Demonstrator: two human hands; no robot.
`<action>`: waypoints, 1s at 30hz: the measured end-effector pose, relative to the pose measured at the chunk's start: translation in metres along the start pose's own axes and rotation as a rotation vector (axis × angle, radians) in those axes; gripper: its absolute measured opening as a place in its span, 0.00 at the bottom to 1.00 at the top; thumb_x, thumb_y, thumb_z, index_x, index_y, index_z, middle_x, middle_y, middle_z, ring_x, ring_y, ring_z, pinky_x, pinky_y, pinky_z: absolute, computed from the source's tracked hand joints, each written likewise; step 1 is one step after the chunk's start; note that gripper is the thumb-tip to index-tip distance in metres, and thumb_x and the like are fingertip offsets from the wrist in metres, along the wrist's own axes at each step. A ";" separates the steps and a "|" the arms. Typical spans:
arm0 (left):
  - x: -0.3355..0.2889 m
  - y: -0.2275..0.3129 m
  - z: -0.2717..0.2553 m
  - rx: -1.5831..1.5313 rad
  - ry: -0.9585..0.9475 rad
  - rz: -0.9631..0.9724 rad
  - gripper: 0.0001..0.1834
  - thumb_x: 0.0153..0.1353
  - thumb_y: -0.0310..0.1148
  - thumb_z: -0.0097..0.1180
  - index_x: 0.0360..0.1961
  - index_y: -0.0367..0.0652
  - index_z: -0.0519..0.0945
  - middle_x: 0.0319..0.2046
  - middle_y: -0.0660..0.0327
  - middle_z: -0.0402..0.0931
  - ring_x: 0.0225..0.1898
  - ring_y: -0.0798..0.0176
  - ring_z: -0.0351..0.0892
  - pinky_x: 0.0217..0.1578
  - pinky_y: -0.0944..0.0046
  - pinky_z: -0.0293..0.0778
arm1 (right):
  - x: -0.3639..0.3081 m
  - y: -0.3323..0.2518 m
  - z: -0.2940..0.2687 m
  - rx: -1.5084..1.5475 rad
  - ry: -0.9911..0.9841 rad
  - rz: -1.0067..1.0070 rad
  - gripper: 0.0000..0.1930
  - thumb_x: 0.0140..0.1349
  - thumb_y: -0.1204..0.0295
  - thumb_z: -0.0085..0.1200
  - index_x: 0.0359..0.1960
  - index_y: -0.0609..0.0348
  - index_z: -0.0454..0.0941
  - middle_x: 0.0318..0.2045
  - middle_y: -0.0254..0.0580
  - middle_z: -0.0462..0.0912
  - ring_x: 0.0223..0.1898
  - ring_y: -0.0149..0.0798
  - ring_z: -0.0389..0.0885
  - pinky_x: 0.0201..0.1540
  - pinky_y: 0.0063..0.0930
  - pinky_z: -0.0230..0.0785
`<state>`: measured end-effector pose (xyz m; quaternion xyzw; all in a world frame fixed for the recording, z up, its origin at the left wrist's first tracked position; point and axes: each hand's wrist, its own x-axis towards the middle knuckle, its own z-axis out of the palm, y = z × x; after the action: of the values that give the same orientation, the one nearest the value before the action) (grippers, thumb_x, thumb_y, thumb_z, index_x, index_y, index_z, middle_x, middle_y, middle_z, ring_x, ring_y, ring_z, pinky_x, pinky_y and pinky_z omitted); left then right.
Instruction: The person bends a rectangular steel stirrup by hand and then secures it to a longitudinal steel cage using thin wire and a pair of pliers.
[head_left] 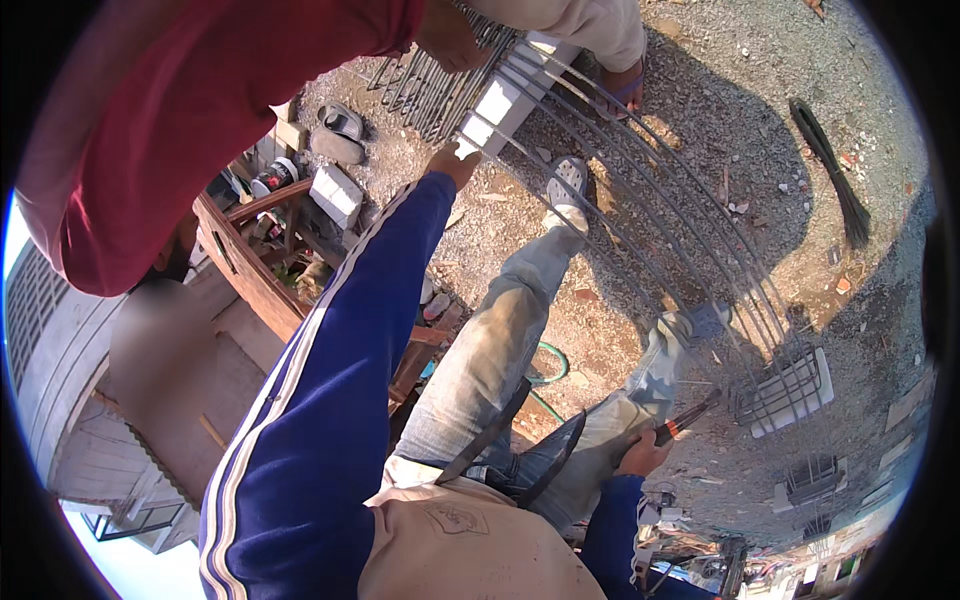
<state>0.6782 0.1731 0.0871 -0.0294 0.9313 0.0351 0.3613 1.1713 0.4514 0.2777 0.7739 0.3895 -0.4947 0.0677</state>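
My left hand reaches forward to the near side of a long steel bar and appears closed on it, though the fingertips are partly hidden. Beside that hand, many bent steel stirrups hang bunched around several parallel bars. A pale block props up this end of the bars. Down by my right thigh, my right hand is closed around the orange and black handles of pliers, whose jaws point away from me toward the bars.
A co-worker in a red sleeve leans in at upper left, with a hand on the stirrups. Another pale block supports the bars' far end. Dark wire lies on gravel at right. Left are slippers and a wooden frame.
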 end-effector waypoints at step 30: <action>0.218 -0.026 -0.072 -0.270 0.192 -0.101 0.30 0.63 0.54 0.47 0.56 0.40 0.69 0.54 0.49 0.65 0.56 0.52 0.61 0.55 0.49 0.61 | -0.068 0.080 0.228 0.091 -0.272 0.112 0.23 0.56 0.78 0.49 0.55 0.56 0.64 0.31 0.36 0.74 0.24 0.29 0.71 0.26 0.25 0.70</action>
<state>0.4714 0.1346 -0.0086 -0.1277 0.9457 0.1386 0.2648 1.0485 0.2482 0.1970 0.7225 0.3101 -0.6076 0.1125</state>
